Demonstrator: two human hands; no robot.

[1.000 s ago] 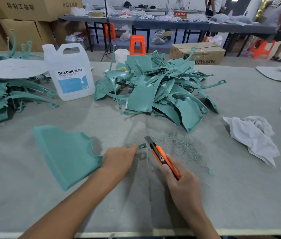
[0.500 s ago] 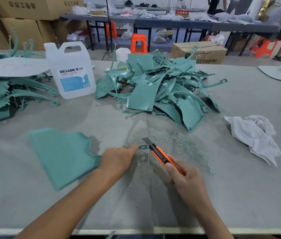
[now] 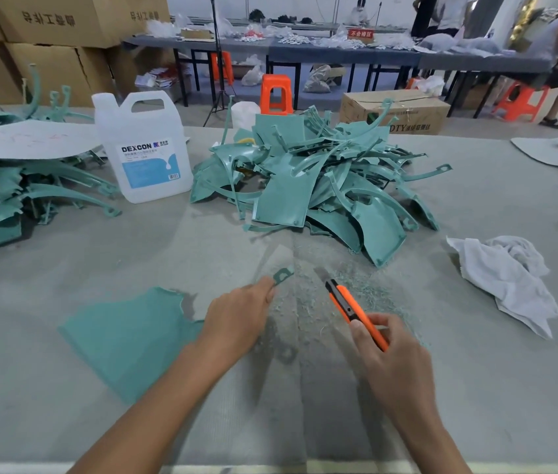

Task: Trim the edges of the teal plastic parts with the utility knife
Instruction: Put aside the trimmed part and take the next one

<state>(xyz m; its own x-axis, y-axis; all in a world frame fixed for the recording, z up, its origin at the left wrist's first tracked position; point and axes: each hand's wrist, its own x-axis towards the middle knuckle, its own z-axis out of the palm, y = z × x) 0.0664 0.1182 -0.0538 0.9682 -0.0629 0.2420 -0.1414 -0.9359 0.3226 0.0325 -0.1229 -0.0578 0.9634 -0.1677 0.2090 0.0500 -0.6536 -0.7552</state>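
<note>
- Plastic, by my reading, thin and light. The teal part point(image 3: 127, 340) is a flat panel that looks stiff across its face but probably springy at its narrow end, and it has a ragged edge near my wrist.
- It sits left of centre on the worktop point(image 3: 476, 388). The panel spreads out to the left and its small looped tab point(image 3: 283, 275) pokes out past my fingers. I cannot tell whether the panel rests flat or hangs just above the surface.
- My left hand point(image 3: 236, 323) is curled over the part, pinching it just behind the tab. I judge this the right hold, close to the cut, so the thin end cannot flex away.
- My right hand point(image 3: 397, 357) is wrapped round the handle of the utility knife point(image 3: 353, 309). The blade is out and pointing away from me, near the tab but not touching it.
- The smooth plastic may let the blade skid, and the left fingertips are the nearest thing in its path — I would cut away from them.
- A big heap of teal parts point(image 3: 322, 193) lies beyond, and a second heap point(image 3: 14, 200) sits far left under a cardboard sheet point(image 3: 31, 138). A white jug point(image 3: 144, 148) stands between the two, and a white rag point(image 3: 506, 278) lies to the right.
- Fine shavings point(image 3: 359, 289) litter the worktop under the knife. Nothing stands between blade and tab.
</note>
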